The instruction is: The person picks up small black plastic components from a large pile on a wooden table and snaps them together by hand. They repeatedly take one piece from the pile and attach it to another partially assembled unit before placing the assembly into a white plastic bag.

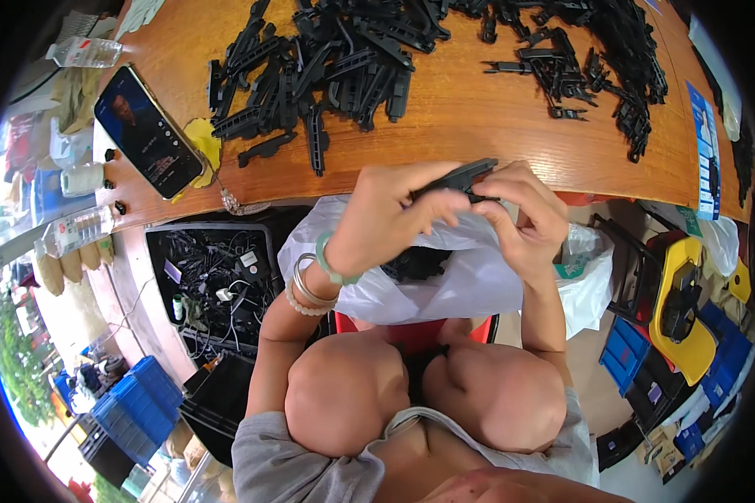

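Both hands are raised near the table's front edge, above an open white plastic bag (470, 293). Between them is a slim black plastic part (468, 174), tilted up to the right. My left hand (382, 210) grips its left end, thumb along the near side; bracelets circle that wrist. My right hand (524, 214) pinches the right end with curled fingers. Dark pieces (419, 264) lie inside the bag below. Long black plastic parts (335, 71) form a heap on the table beyond my left hand. Smaller black parts (562, 71) are piled at the far right.
A lit smartphone (147, 134) leans at the left of the wooden table (453, 126), beside a yellow piece (203, 142). A clear bottle (88, 52) lies behind it. Below left stands a black crate (273, 251) of cables. Blue crates (138, 407) and a yellow chair (684, 335) flank me.
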The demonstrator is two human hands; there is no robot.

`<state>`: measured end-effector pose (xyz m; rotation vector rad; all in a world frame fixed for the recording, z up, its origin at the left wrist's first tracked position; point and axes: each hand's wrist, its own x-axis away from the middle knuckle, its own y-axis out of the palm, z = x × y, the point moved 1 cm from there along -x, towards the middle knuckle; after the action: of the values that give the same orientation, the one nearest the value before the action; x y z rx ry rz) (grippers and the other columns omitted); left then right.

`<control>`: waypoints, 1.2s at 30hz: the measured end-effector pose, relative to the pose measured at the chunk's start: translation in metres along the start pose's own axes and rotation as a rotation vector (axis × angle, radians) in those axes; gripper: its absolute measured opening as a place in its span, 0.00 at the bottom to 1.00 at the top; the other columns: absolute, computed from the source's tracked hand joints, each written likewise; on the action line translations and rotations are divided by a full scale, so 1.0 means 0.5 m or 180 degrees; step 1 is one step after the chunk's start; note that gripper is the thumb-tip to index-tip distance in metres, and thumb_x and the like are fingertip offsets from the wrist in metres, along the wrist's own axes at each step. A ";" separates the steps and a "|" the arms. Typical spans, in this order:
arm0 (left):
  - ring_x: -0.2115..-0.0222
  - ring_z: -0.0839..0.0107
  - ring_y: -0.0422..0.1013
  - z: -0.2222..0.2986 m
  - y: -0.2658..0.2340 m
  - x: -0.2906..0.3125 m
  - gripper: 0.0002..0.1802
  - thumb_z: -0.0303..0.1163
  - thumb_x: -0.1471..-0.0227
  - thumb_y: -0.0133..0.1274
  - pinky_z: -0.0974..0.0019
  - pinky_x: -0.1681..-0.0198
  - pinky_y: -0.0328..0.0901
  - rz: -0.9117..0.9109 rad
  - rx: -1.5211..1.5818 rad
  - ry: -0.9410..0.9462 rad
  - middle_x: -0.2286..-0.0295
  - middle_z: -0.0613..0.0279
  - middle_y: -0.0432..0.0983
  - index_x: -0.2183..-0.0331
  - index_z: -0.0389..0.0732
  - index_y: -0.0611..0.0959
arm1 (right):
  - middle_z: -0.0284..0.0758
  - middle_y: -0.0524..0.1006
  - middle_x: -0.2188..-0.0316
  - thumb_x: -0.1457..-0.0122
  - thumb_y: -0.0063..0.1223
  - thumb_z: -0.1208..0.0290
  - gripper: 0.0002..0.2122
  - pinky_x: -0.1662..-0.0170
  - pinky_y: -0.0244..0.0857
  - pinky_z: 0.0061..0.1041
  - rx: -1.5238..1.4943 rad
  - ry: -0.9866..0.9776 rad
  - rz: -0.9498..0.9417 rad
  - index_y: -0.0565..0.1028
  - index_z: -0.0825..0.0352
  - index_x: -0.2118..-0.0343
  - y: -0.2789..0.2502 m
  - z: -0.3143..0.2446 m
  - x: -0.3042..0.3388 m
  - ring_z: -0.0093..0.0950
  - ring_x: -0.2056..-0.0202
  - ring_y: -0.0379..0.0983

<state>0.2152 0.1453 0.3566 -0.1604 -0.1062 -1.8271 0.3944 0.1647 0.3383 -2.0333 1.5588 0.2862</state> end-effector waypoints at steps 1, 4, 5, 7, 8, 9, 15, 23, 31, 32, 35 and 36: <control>0.78 0.65 0.73 -0.016 0.001 0.004 0.18 0.31 0.53 0.59 0.68 0.75 0.66 0.0077 -0.0731 0.0489 0.75 0.51 0.76 0.60 0.32 0.78 | 0.38 0.76 0.76 0.60 0.61 0.83 0.09 0.69 0.66 0.25 0.0009 0.0002 0.0000 0.78 0.70 0.72 0.000 0.003 0.004 0.31 0.74 0.73; 0.75 0.55 0.73 -0.029 0.007 0.010 0.20 0.30 0.54 0.59 0.64 0.73 0.66 0.0190 -0.1139 0.0834 0.74 0.48 0.75 0.59 0.33 0.76 | 0.39 0.76 0.73 0.60 0.62 0.82 0.10 0.67 0.65 0.26 -0.0053 0.0224 0.0039 0.78 0.70 0.72 -0.001 0.004 0.013 0.31 0.71 0.73; 0.75 0.55 0.73 -0.033 0.005 0.009 0.20 0.30 0.54 0.59 0.64 0.73 0.66 0.0182 -0.1132 0.0834 0.74 0.48 0.75 0.59 0.33 0.76 | 0.40 0.76 0.71 0.60 0.63 0.81 0.11 0.67 0.65 0.26 0.0144 0.0130 0.0065 0.78 0.70 0.70 -0.001 0.003 0.014 0.32 0.69 0.73; 0.75 0.53 0.71 -0.035 0.000 0.005 0.21 0.28 0.55 0.58 0.61 0.74 0.66 0.0060 -0.1621 0.1346 0.74 0.50 0.74 0.58 0.34 0.73 | 0.40 0.76 0.69 0.61 0.63 0.80 0.12 0.66 0.65 0.27 0.0347 0.0039 0.0093 0.78 0.70 0.69 -0.004 -0.002 0.007 0.32 0.68 0.73; 0.75 0.53 0.71 -0.033 0.000 0.006 0.21 0.28 0.55 0.58 0.61 0.74 0.66 0.0054 -0.1618 0.1343 0.74 0.50 0.74 0.58 0.34 0.73 | 0.40 0.75 0.68 0.61 0.63 0.80 0.13 0.66 0.65 0.27 0.0468 0.0006 -0.0033 0.77 0.70 0.68 -0.008 -0.008 -0.004 0.33 0.67 0.72; 0.74 0.53 0.72 -0.029 0.001 0.007 0.20 0.27 0.55 0.58 0.63 0.73 0.66 -0.0008 -0.1766 0.1338 0.73 0.49 0.75 0.59 0.33 0.75 | 0.40 0.75 0.67 0.62 0.64 0.79 0.15 0.67 0.65 0.27 0.0588 -0.0027 -0.0160 0.77 0.70 0.67 -0.009 -0.011 -0.010 0.33 0.66 0.72; 0.73 0.55 0.73 -0.019 -0.001 0.005 0.19 0.26 0.56 0.59 0.64 0.73 0.67 -0.0183 -0.2034 0.1484 0.70 0.49 0.76 0.60 0.33 0.76 | 0.40 0.75 0.72 0.63 0.63 0.79 0.16 0.68 0.65 0.28 0.0477 0.0104 -0.0106 0.76 0.70 0.66 -0.005 -0.011 0.008 0.35 0.71 0.72; 0.73 0.54 0.74 -0.025 -0.011 0.003 0.19 0.26 0.59 0.61 0.65 0.72 0.68 -0.0027 -0.1779 0.1520 0.71 0.50 0.76 0.61 0.34 0.78 | 0.40 0.77 0.71 0.60 0.63 0.80 0.13 0.69 0.65 0.25 0.0421 0.0317 -0.0192 0.76 0.72 0.68 -0.009 -0.017 -0.004 0.31 0.72 0.72; 0.76 0.67 0.72 0.003 -0.119 -0.032 0.08 0.19 0.58 0.57 0.71 0.73 0.66 0.1727 -0.2486 0.1787 0.77 0.58 0.75 0.70 0.36 0.81 | 0.37 0.75 0.72 0.54 0.61 0.77 0.09 0.71 0.64 0.25 -0.0422 0.0993 -0.1997 0.76 0.70 0.68 0.015 -0.014 0.030 0.31 0.73 0.71; 0.78 0.64 0.70 -0.001 -0.139 -0.045 0.10 0.17 0.58 0.55 0.69 0.74 0.65 0.2111 -0.2771 0.1777 0.73 0.56 0.75 0.68 0.37 0.81 | 0.37 0.75 0.72 0.54 0.61 0.77 0.09 0.71 0.64 0.25 -0.0404 0.0996 -0.1994 0.76 0.70 0.68 0.010 -0.010 0.024 0.31 0.73 0.71; 0.72 0.61 0.71 -0.001 -0.172 -0.071 0.14 0.24 0.58 0.57 0.65 0.70 0.66 0.2268 -0.3252 0.1233 0.66 0.56 0.73 0.64 0.40 0.80 | 0.38 0.75 0.71 0.50 0.55 0.80 0.05 0.68 0.64 0.27 0.1152 0.0407 -0.0451 0.76 0.70 0.68 -0.016 0.032 -0.042 0.35 0.71 0.71; 0.70 0.59 0.72 -0.006 -0.185 -0.076 0.15 0.27 0.58 0.57 0.64 0.68 0.66 0.2200 -0.3632 0.1186 0.64 0.57 0.72 0.63 0.41 0.80 | 0.38 0.75 0.69 0.49 0.53 0.81 0.05 0.66 0.64 0.28 0.1632 0.0079 -0.0019 0.76 0.69 0.68 -0.024 0.062 -0.070 0.35 0.69 0.71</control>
<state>0.1352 0.2052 0.3482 -0.5623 1.1332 -1.0085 0.4001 0.2123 0.3330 -1.6420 1.4560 -0.1339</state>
